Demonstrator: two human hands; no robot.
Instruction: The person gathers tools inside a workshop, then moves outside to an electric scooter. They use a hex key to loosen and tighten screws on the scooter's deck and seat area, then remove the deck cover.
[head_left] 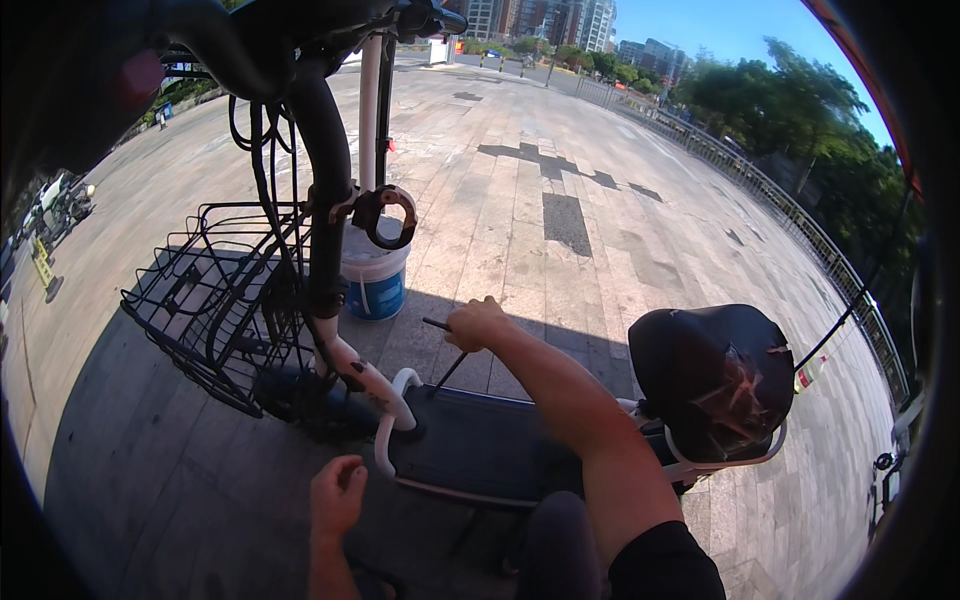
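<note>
My right hand [480,325] is closed around the bar of a dark tool that looks like a T-handle wrench [450,372]. One end of the bar sticks out left of my fist, and the thin shaft slants down to the front of the black footboard [480,445] of an electric scooter. Low on the left, beside the footboard's near edge, my left hand [338,497] hangs in the air. Its fingers are loosely bent, a gap shows by the thumb, and it holds nothing. The scooter's white frame tube [365,375] rises from the footboard to a dark steering column [328,180].
A black wire basket [215,310] hangs at the scooter's front, left of the column. A ring-shaped holder [395,220] juts out above a blue and white bucket [375,285] on the paving. The torn black seat [710,380] is at right. Railings [790,215] line the far right.
</note>
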